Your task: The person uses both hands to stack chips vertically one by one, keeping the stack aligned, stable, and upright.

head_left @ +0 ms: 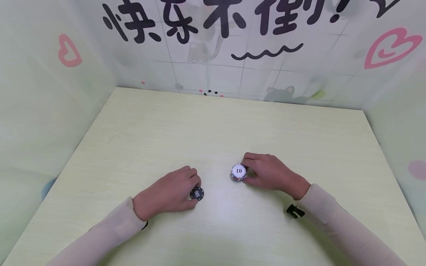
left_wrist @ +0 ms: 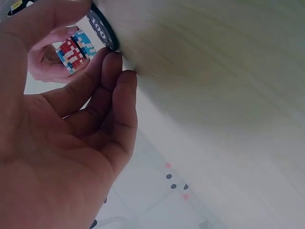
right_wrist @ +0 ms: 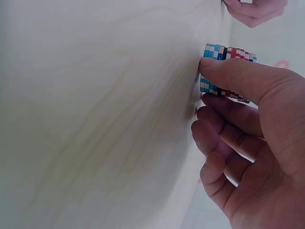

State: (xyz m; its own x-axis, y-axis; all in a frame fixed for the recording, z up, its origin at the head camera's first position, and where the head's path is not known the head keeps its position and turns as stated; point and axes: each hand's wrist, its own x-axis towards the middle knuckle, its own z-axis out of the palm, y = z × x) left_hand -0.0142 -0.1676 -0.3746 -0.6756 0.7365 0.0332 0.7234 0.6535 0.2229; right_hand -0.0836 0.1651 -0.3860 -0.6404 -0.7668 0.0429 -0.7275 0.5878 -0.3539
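Note:
My left hand (head_left: 171,190) pinches a black poker chip (head_left: 197,194) marked 100 between thumb and fingertips, low over the table. In the left wrist view that chip (left_wrist: 102,27) is seen at a slant, thumb on one side and fingers on the other. Right of it, my right hand (head_left: 271,171) holds a stack of poker chips (head_left: 238,171) topped by a white one marked 10. The right wrist view shows the stack (right_wrist: 213,50) from the side, blue-and-white chips at the table end, then a dark band and red-and-white ones, between thumb and index finger.
Both hands work above a pale wood-grain table (head_left: 213,225). A printed curtain (head_left: 206,74) with dark lettering and hearts borders its back and sides. A small black clip-like piece (head_left: 295,211) shows beside the right sleeve (head_left: 336,218).

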